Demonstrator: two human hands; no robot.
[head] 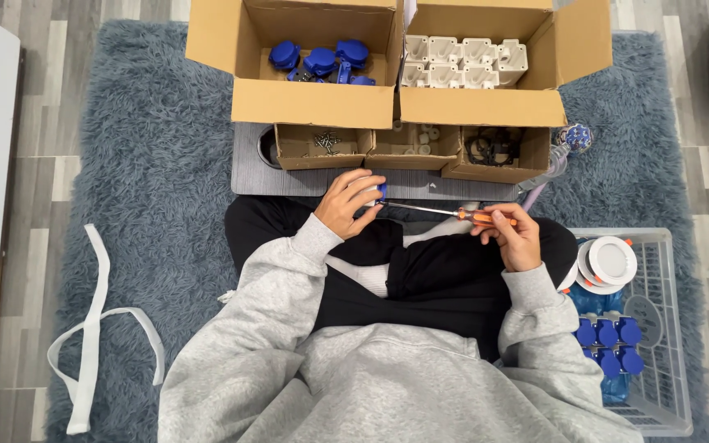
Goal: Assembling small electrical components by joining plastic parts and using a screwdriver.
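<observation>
Shaggy grey rug [149,164] underlies a seated person. Left hand [348,203] is clasped around a small white-and-blue part [377,194]; right hand [512,234], at its three o'clock, grips an orange screwdriver [453,213] whose tip meets the part. Cardboard boxes [313,102] sit at twelve o'clock.

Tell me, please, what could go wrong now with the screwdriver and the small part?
1. The left hand holds the small white and blue part in the air, over the lap. The screwdriver tip points at those fingers, so a slip might jab them.
2. The right hand grips only the orange handle, far from the tip, so the long shaft may wobble.
3. A dropped screw could vanish in the shaggy rug.
</observation>
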